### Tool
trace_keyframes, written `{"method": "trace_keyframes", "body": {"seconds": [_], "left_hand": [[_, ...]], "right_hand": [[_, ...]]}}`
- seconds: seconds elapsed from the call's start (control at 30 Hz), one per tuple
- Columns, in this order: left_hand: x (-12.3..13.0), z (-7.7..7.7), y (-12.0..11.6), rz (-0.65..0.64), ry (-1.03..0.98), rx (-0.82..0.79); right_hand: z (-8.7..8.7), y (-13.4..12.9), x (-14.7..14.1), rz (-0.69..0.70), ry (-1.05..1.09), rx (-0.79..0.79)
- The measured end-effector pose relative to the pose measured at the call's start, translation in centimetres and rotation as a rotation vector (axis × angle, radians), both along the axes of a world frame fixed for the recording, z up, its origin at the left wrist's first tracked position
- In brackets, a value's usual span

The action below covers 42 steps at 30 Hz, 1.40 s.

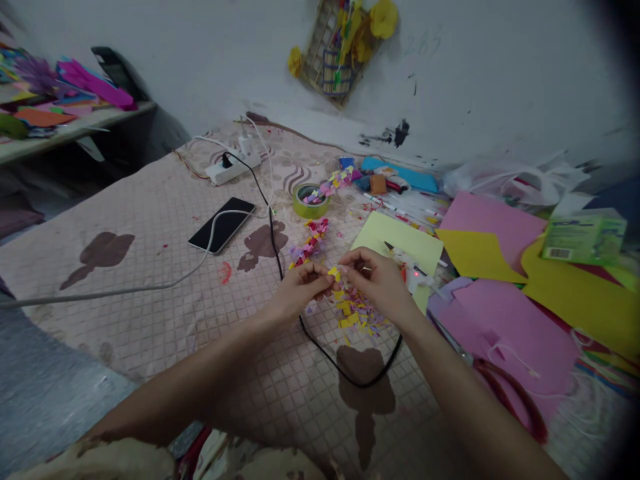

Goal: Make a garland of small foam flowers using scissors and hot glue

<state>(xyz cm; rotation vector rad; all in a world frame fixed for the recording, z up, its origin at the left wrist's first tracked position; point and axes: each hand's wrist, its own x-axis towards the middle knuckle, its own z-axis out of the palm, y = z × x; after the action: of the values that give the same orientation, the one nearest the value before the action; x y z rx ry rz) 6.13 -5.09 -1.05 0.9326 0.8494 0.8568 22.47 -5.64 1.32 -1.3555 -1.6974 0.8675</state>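
Note:
My left hand [306, 287] pinches a small yellow paper piece [334, 273] between thumb and fingertips. My right hand [373, 275] is closed at the right side of that piece, its fingertips close together; whether it holds a thread or paper is too small to tell. Under and between the hands lies a pile of small yellow and purple paper bits [357, 313]. Just beyond my left hand is a strand of pink, red and purple paper pieces [311, 241]. A pale green sheet [395, 235] lies beyond my right hand.
A phone [223, 225], a power strip [233, 168] and a green tape roll [311, 201] sit farther back. A black cable [320, 350] loops below my hands. At right are pink sheets [505, 340], yellow sheets [580, 300], red-handled scissors [515, 390] and a green box [585, 239].

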Motion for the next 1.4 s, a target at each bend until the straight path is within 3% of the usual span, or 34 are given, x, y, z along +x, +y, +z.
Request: {"method": "trace_keyframes", "body": {"seconds": [0.63, 0.97, 1.4], "left_hand": [[-0.3, -0.1, 0.0, -0.111, -0.069, -0.013], [-1.3, 0.7, 0.1, -0.077, 0.027, -0.020], [-2.4, 1.0, 0.0, -0.080, 0.061, 0.028]], "right_hand": [[-0.6, 0.4, 0.0, 0.027, 0.058, -0.051], [-1.0, -0.2, 0.7, -0.013, 0.224, -0.161], [-0.8, -0.6, 0.4, 0.138, 0.234, -0.331]]}}
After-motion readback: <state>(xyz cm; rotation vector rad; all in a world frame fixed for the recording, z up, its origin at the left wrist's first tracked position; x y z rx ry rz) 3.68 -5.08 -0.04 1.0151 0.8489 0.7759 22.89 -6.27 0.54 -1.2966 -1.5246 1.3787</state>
